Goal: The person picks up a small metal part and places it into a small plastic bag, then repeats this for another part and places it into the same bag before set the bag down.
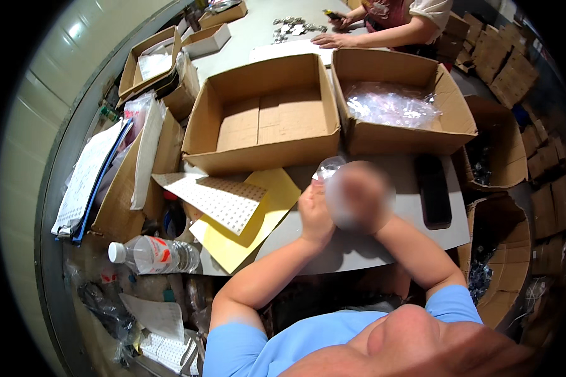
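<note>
My left hand (316, 212) is closed, its fingers curled at the edge of a small clear plastic bag (329, 167). Beside it, my right hand (361, 196) is smeared by a blur, so its fingers and anything in them are hidden. Both hands are over the grey table (393, 173), just in front of a bare-bottomed cardboard box (261, 149). A second cardboard box (409, 139), at its right, holds a heap of clear plastic bags (393, 107). Left of my hands, a white sheet of small round stickers (217, 200) lies over yellow paper (277, 188).
A black oblong case (432, 191) lies at the table's right. A clear water bottle (160, 254) is on its side at the left, near a clipboard (94, 173). Cardboard boxes (500, 257) stand at the right. Across the table, another person's hand (333, 41) rests beside small metal parts (294, 28).
</note>
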The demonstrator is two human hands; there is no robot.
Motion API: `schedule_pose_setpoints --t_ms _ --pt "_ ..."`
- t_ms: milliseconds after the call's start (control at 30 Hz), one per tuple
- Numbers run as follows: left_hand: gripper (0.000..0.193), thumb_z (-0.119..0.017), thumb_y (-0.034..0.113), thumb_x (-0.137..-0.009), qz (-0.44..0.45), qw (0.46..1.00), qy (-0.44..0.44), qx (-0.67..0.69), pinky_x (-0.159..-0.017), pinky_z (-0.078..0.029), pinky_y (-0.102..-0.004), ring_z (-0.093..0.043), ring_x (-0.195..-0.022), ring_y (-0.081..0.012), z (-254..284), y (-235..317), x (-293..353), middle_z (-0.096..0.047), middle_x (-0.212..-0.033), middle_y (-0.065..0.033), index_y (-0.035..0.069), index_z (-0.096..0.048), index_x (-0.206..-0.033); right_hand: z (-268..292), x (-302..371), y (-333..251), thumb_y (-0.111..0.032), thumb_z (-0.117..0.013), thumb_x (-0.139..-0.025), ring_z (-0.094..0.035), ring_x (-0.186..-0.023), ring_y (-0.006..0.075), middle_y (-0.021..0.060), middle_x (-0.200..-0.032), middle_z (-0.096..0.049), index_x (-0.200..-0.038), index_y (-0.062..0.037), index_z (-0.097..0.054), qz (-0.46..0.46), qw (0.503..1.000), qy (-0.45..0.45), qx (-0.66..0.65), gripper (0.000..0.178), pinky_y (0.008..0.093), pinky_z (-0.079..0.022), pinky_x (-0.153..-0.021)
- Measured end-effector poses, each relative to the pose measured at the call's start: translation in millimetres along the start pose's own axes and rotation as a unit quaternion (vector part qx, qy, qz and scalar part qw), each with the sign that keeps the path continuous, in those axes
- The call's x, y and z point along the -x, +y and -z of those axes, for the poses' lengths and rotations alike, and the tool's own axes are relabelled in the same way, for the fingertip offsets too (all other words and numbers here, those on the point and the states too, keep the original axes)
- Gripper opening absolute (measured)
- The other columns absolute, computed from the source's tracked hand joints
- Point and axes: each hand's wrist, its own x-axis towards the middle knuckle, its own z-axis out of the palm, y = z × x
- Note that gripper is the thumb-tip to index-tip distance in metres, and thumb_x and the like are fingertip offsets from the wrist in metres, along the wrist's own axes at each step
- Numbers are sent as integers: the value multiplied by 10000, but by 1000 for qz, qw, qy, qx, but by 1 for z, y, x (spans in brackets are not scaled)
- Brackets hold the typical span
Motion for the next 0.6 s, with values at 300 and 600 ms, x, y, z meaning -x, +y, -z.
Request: schedule_pose_setpoints --t_ms 300,600 --pt "284 -486 275 -980 -7 976 -113 188 -702 -541 -285 -643 -806 -158 6 -34 -16 -655 -922 -86 29 -547 -1107 11 -1 -39 -134 -575 -767 -563 -679 179 42 -766 -560 -817 -68 -621 63 973 -206 80 94 314 -469 -550" --pt "329 -426 292 -1010 54 973 -105 198 -735 -535 -292 -648 -839 -171 3 -3 -10 -659 -966 -95 9 -590 -1046 18 -6 -2 -239 -667 -675 -643 -743 191 7 -919 -650 -998 -153 -652 -11 997 -60 -41 335 317 -522 -595"
